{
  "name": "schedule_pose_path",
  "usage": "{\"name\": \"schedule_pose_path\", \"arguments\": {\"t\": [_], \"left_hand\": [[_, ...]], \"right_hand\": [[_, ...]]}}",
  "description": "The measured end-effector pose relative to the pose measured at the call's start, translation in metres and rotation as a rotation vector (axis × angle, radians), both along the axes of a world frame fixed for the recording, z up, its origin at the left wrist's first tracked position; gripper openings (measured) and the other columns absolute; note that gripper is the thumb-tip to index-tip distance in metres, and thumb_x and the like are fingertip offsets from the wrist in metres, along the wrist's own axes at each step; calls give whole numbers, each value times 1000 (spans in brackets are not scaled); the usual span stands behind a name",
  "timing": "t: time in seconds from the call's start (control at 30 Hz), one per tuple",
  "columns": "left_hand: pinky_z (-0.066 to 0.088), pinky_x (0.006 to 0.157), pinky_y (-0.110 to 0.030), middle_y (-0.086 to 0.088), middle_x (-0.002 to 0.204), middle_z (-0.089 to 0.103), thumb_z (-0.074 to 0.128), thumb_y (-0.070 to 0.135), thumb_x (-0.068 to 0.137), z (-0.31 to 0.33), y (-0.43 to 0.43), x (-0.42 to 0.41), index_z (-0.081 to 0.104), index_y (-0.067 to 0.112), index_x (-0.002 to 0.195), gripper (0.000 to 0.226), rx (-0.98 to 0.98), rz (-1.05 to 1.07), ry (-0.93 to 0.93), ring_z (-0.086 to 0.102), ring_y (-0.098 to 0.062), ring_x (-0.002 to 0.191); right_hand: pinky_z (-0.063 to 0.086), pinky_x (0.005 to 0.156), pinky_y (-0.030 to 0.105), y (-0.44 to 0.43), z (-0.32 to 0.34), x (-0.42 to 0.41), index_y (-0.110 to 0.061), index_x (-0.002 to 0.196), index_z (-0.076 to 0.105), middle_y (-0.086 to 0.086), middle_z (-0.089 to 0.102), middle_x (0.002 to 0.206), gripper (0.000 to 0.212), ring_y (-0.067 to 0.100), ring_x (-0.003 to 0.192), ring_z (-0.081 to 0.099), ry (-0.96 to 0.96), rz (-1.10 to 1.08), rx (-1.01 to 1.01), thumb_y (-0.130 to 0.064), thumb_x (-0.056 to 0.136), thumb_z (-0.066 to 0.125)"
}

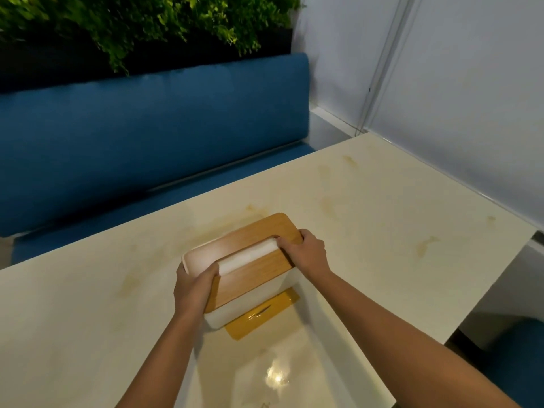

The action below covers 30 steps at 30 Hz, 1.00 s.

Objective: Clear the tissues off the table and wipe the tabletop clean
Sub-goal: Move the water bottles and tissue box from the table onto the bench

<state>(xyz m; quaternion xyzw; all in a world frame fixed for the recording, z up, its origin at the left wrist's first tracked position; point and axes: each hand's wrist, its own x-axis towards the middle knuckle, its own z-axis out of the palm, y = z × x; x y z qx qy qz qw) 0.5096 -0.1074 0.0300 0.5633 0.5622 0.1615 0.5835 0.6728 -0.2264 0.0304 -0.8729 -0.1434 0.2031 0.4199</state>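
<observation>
A white tissue box (245, 307) with a wooden lid (250, 279) is at the middle of the cream tabletop (382, 231). The lid sits askew, leaving the box's far left corner uncovered. White tissue (247, 256) shows in the lid's slot. My left hand (192, 290) grips the left end of the lid and box. My right hand (307, 251) grips the right end, fingers curled over the lid's edge. A yellow patch (262, 315) shows on the glossy surface under the box; I cannot tell whether it is a reflection or a flat object.
Yellowish stains mark the tabletop, for instance one near its right side (425, 245). A blue bench (147, 136) runs along the far edge with plants (147, 22) above it. A white wall (471, 98) borders the table on the right.
</observation>
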Motion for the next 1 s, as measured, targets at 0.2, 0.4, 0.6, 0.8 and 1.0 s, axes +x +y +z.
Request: {"name": "schedule_pose_path", "arguments": {"t": [0.2, 0.4, 0.6, 0.8, 1.0], "left_hand": [[45, 96, -47, -11, 124, 54, 67, 32, 79, 5, -1, 10, 41, 16, 134, 62, 6, -41, 7, 53, -33, 108], [45, 75, -36, -8, 119, 53, 65, 29, 83, 21, -27, 43, 41, 15, 130, 55, 56, -148, -51, 51, -28, 100], [50, 84, -38, -7, 114, 60, 67, 24, 78, 41, -86, 108, 50, 19, 122, 48, 93, -367, -144, 58, -27, 99], [46, 86, -34, -4, 121, 56, 67, 24, 79, 54, -184, 177, 45, 17, 131, 56, 82, -615, -183, 54, -24, 105], [43, 92, -38, -7, 128, 51, 65, 26, 82, 51, -314, 231, 40, 16, 135, 60, 82, -908, -184, 50, -27, 114]], "right_hand": [[43, 67, 27, -12, 10, 0, -10, 101, 54, 1, 55, 88, 37, 19, 80, 53, -58, -60, 6, -40, 81, 61], [48, 75, 32, -56, 25, 16, -10, 100, 57, 2, 59, 89, 36, 21, 84, 58, -72, -183, 74, -39, 80, 63], [45, 70, 28, -144, 48, 46, -13, 96, 57, 0, 60, 88, 32, 18, 83, 57, -111, -389, 132, -38, 79, 65], [42, 71, 28, -261, 61, 64, -17, 99, 52, 1, 54, 93, 29, 16, 86, 51, -157, -619, 124, -39, 82, 63], [41, 72, 29, -394, 54, 60, -10, 111, 54, 3, 53, 97, 39, 17, 89, 49, -154, -919, 90, -37, 84, 62]]}}
